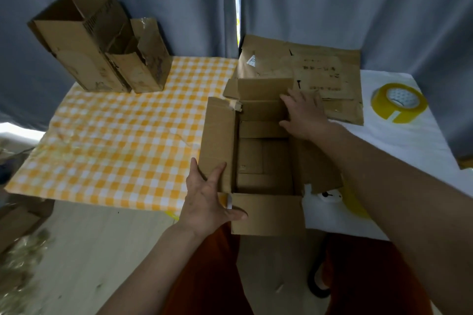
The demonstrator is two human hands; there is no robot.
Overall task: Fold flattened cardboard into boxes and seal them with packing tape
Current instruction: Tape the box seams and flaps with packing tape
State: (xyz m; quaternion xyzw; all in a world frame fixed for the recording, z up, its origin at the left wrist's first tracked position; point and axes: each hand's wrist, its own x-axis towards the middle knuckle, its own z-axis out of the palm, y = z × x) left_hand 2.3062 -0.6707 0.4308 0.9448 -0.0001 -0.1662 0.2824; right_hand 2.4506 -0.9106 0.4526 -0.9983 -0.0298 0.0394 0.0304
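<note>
From the head camera, an open brown cardboard box stands at the near edge of the table, with its four top flaps spread outward and its inside visible. The left hand is at the near left corner of this box: the fingers lie nearly straight along the left flap and the thumb reaches across to the near flap, so the hand is wide open and presses rather than grips. The right hand rests with spread, relaxed fingers on the far right corner of the box, beside the far flap (it holds nothing that I can see). Behind the box, a flattened brown cardboard sheet with printed text lies on the table. To the right, on the white cloth, there is a roll of yellowish clear packing tape, well apart from both hands. On the yellow-and-white checked tablecloth, at the far left, two tall open cardboard boxes stand upright, touching each other.
</note>
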